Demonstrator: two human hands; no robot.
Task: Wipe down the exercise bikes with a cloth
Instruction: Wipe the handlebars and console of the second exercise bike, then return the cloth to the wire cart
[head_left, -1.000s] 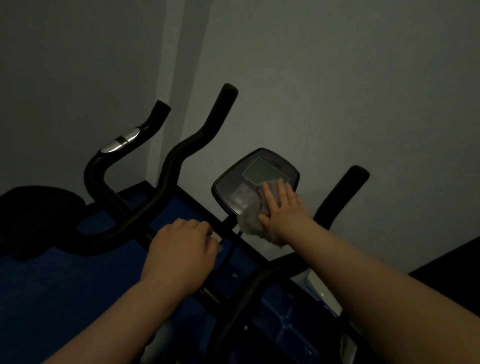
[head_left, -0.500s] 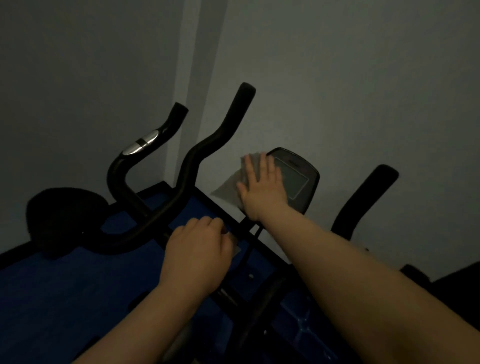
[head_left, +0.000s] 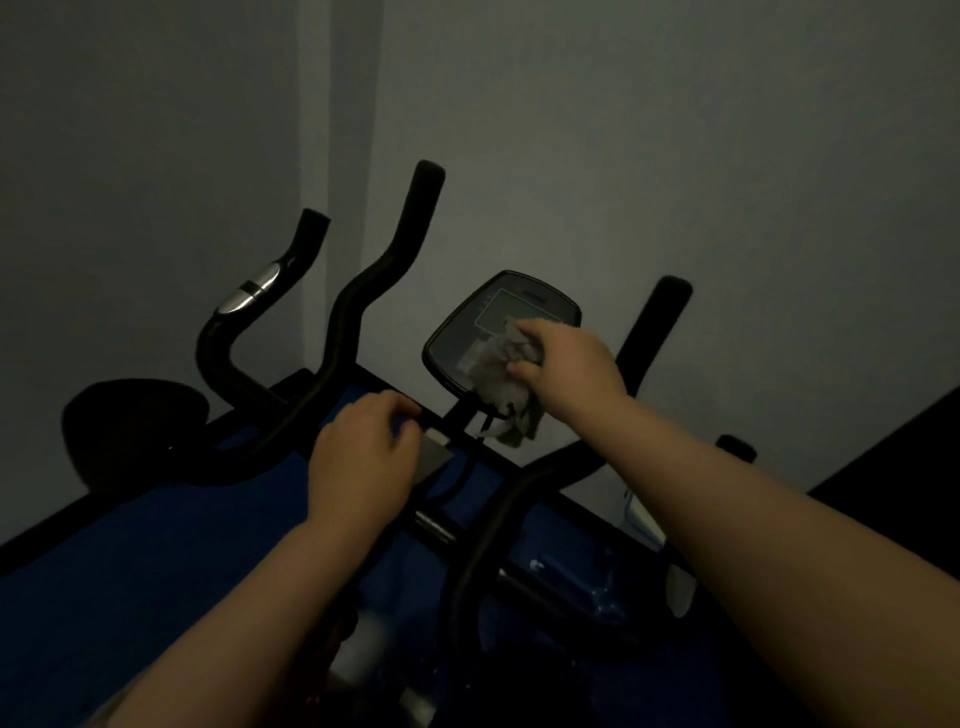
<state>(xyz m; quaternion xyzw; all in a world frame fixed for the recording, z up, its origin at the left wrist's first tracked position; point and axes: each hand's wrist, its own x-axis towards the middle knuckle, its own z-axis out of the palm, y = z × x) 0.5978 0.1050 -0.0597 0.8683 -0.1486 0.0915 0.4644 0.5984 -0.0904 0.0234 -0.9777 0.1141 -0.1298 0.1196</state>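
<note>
A black exercise bike stands in front of me in dim light, with a dark display console on its stem. My right hand is closed around a crumpled grey cloth and holds it against the console's lower right part; the cloth hangs down below the console. My left hand rests closed on the middle of the handlebar, next to a small grey plate. The left handlebar horn rises up beside it and the right horn shows behind my right forearm.
A second bike's handlebar with a chrome sensor patch stands to the left, and a dark saddle lies beyond it. The floor is blue matting. A grey wall corner is close behind the bikes.
My right hand has gone from flat with the cloth spread on the console's left side to bunched around the cloth at its lower right. My left hand stays on the bar.
</note>
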